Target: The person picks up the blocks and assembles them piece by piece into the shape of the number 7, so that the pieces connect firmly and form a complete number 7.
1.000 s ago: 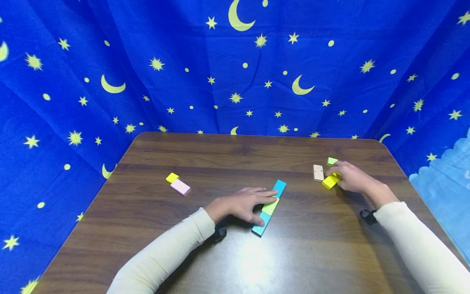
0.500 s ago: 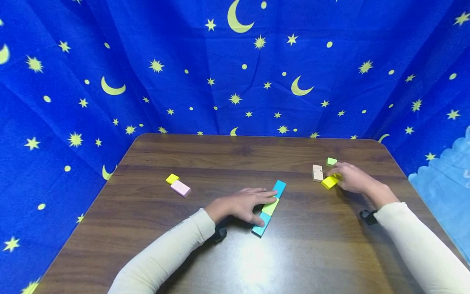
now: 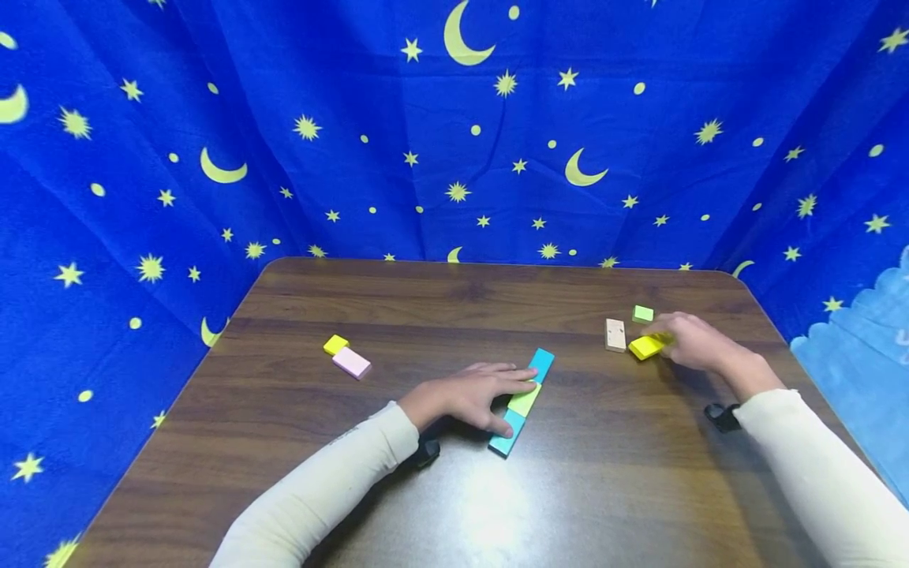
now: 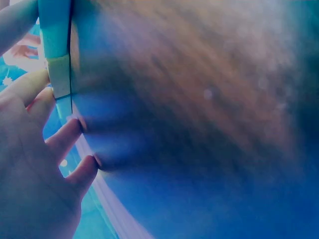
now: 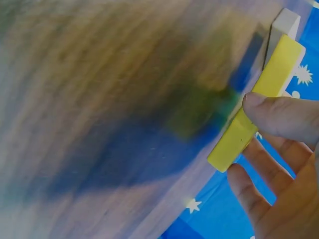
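In the head view a row of three flat blocks lies end to end on the table: a blue block [image 3: 543, 362] at the far end, a light green block [image 3: 524, 401] in the middle and another blue block [image 3: 501, 444] nearest. My left hand [image 3: 470, 396] rests with spread fingers and thumb along this row, and the left wrist view shows fingertips at the side of the green block [image 4: 60, 77]. With thumb and fingers, my right hand [image 3: 699, 344] pinches a yellow block [image 3: 645, 347]. In the right wrist view my thumb presses across that yellow block [image 5: 273, 74], which is slightly tilted.
Beside the yellow block lie a natural wood block [image 3: 615, 335] and a small green block [image 3: 643, 314]. On the left a small yellow block [image 3: 335, 344] touches a pink block [image 3: 352, 362]. A blue star-patterned curtain [image 3: 426, 95] hangs behind the brown table [image 3: 454, 300].
My right hand has drawn the yellow block slightly to the right, opening a small gap from the wood block. The left hand and the row beneath it stay put.
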